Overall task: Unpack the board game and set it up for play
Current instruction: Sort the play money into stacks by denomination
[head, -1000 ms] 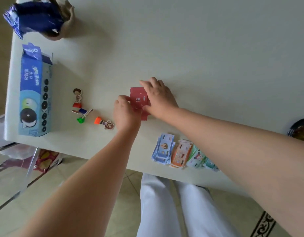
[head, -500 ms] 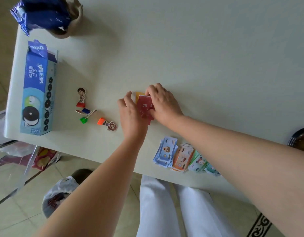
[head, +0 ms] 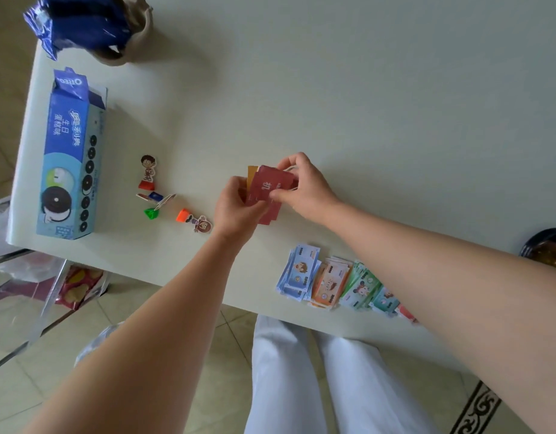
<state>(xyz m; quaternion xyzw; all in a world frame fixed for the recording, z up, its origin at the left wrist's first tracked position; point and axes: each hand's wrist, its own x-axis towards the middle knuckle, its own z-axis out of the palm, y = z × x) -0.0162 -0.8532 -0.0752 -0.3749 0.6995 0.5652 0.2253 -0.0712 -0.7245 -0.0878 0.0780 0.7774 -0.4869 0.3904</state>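
Note:
A stack of red cards (head: 267,187) with an orange card behind it is lifted just above the white table (head: 364,104). My left hand (head: 236,211) grips the stack's left side; my right hand (head: 305,186) pinches its right side. Left of my hands lie character pawns: one standing on a red base (head: 147,172), one lying with a blue base (head: 155,197), a green base (head: 151,213), and one lying with an orange base (head: 193,220). Play money in blue (head: 298,272), orange (head: 330,283) and green (head: 362,285) piles sits near the front edge.
A blue cookie box (head: 68,158) lies along the table's left edge. A crumpled blue wrapper in a tan bag (head: 92,26) sits at the far left corner. A dark bowl (head: 549,249) is at the right edge. Below are tiled floor and my white trousers.
Both hands have raised the red cards off the table and tilted them, showing an orange card behind.

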